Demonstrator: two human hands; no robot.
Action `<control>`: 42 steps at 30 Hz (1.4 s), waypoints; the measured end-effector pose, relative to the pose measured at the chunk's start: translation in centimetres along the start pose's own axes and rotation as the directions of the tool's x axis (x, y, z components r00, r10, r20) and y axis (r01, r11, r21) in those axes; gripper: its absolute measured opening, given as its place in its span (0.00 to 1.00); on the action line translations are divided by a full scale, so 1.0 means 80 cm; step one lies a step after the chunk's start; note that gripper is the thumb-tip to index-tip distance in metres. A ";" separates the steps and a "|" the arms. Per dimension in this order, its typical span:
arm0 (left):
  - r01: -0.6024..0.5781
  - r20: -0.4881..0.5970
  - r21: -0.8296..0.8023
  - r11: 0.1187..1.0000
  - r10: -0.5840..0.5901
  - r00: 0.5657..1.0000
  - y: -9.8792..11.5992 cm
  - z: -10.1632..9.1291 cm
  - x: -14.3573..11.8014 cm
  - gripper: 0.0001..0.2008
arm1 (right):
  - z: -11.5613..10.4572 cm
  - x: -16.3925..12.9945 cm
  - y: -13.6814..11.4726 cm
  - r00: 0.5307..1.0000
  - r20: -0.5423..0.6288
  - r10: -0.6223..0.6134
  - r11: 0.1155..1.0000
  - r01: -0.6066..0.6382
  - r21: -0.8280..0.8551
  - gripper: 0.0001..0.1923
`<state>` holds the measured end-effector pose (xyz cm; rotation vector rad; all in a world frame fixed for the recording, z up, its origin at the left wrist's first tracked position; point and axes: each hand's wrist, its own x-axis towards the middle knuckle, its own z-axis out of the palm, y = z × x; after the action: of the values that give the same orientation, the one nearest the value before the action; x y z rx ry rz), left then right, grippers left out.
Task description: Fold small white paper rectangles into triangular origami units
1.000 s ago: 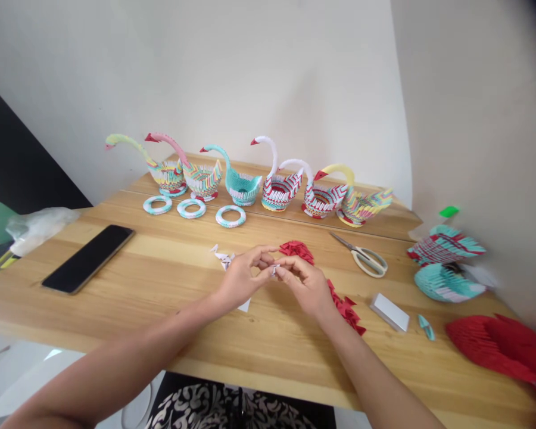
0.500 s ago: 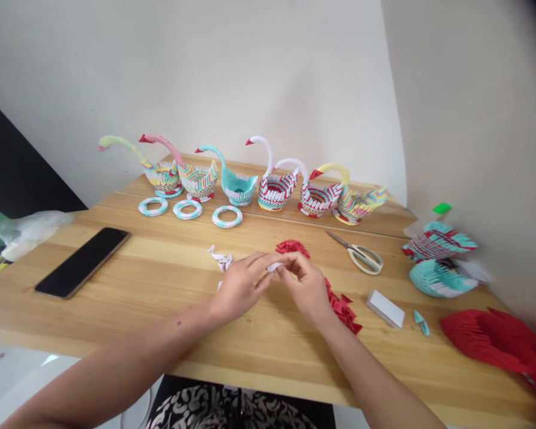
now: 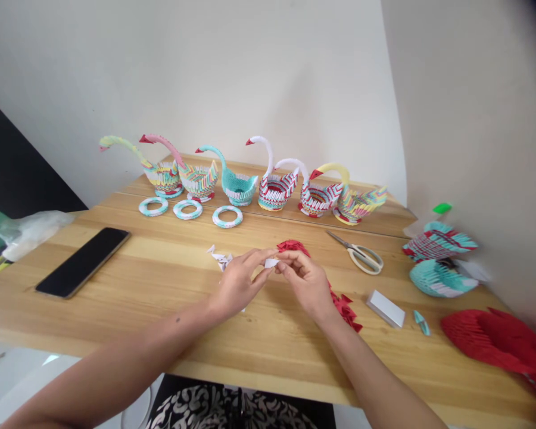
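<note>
Item: small white paper piece (image 3: 271,263), pinched above the wooden table (image 3: 161,280), in front of the red folded pieces (image 3: 293,246).
Left hand (image 3: 237,281): fingertips closed on the paper's left end.
Right hand (image 3: 306,282): fingertips closed on its right end, wrist low.
Risk: uneven pressure may skew the crease or tear the paper.

arms: both bare all the way up, no sleeves showing
left forearm: tiny dark spot on it
wrists: no watch, no bands
left hand (image 3: 236,285): no rings that show
right hand (image 3: 307,283): same
lap: black-and-white swirly patterned fabric
</note>
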<state>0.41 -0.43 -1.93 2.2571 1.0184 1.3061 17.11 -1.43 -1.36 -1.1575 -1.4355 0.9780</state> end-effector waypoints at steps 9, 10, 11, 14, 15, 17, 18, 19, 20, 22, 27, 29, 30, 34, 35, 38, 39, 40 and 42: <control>0.251 0.094 -0.577 0.777 -0.243 0.966 -0.001 0.002 0.006 0.30 | 0.000 -0.002 0.002 0.998 -0.006 -0.063 0.992 0.062 -0.113 0.13; 0.299 0.127 -0.640 0.708 -0.286 0.950 -0.001 0.002 0.007 0.29 | -0.001 -0.002 0.002 0.997 -0.027 -0.076 0.989 0.072 -0.132 0.13; 0.345 0.165 -0.672 0.655 -0.321 0.932 -0.001 0.001 0.009 0.27 | -0.001 -0.002 0.002 0.995 -0.047 -0.084 0.987 0.076 -0.144 0.14; 0.461 0.298 -0.641 0.614 -0.355 0.886 0.003 0.002 0.011 0.16 | 0.000 -0.004 0.003 0.989 -0.105 -0.100 0.985 0.084 -0.151 0.15; 0.479 0.322 -0.618 0.624 -0.354 0.878 0.005 0.003 0.011 0.14 | 0.001 -0.005 0.004 0.988 -0.118 -0.104 0.985 0.085 -0.152 0.15; 0.483 0.317 -0.577 0.659 -0.364 0.876 0.009 0.004 0.010 0.13 | 0.003 -0.007 0.005 0.983 -0.136 -0.123 0.980 0.099 -0.172 0.15; 0.476 0.294 -0.555 0.682 -0.375 0.879 0.011 0.004 0.009 0.12 | 0.004 -0.008 0.005 0.981 -0.139 -0.138 0.975 0.110 -0.192 0.15; 0.468 0.265 -0.531 0.707 -0.386 0.884 0.013 0.003 0.008 0.12 | 0.006 -0.009 0.005 0.978 -0.136 -0.155 0.969 0.124 -0.215 0.15; 0.460 0.240 -0.503 0.732 -0.393 0.888 0.014 0.003 0.008 0.12 | 0.007 -0.011 0.004 0.977 -0.129 -0.173 0.961 0.139 -0.239 0.16; 0.445 0.209 -0.451 0.773 -0.393 0.895 0.014 0.000 0.008 0.11 | 0.009 -0.013 0.001 0.975 -0.097 -0.200 0.945 0.166 -0.281 0.17; 0.405 0.154 -0.439 0.802 -0.377 0.913 0.014 -0.003 0.009 0.08 | 0.014 -0.016 -0.002 0.966 -0.015 -0.258 0.907 0.237 -0.347 0.15; 0.437 0.155 -0.455 0.776 -0.414 0.897 0.015 -0.004 0.011 0.07 | 0.016 -0.017 -0.001 0.964 -0.016 -0.266 0.906 0.244 -0.347 0.14; 0.462 0.158 -0.466 0.755 -0.442 0.883 0.015 -0.004 0.011 0.07 | 0.017 -0.017 -0.001 0.965 -0.019 -0.261 0.911 0.240 -0.335 0.13; 0.535 0.176 -0.513 0.671 -0.527 0.831 0.012 -0.004 0.014 0.06 | 0.016 -0.015 -0.005 0.986 0.025 -0.166 0.964 0.168 -0.208 0.14; 0.535 0.180 -0.526 0.661 -0.529 0.830 0.011 -0.004 0.014 0.06 | 0.014 -0.014 -0.007 0.991 0.047 -0.127 0.977 0.133 -0.165 0.14; 0.534 0.237 -0.570 0.624 -0.498 0.834 0.008 -0.004 0.014 0.07 | 0.005 -0.009 -0.009 0.997 0.074 -0.018 0.998 0.023 -0.058 0.11; 0.541 0.271 -0.587 0.602 -0.483 0.832 0.007 -0.004 0.015 0.08 | 0.002 -0.008 -0.009 0.998 0.068 0.010 0.999 -0.007 -0.032 0.11; 0.550 0.304 -0.601 0.580 -0.470 0.829 0.007 -0.004 0.015 0.08 | 0.000 -0.006 -0.008 0.998 0.059 0.030 1.000 -0.030 -0.008 0.11; 0.561 0.343 -0.619 0.549 -0.454 0.822 0.008 -0.005 0.017 0.08 | -0.002 -0.004 -0.004 0.997 0.042 0.059 0.997 -0.060 0.039 0.10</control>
<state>0.80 0.07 -0.54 1.2988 0.8296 0.9993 17.24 -1.81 -1.06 -1.1621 -1.4144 1.0731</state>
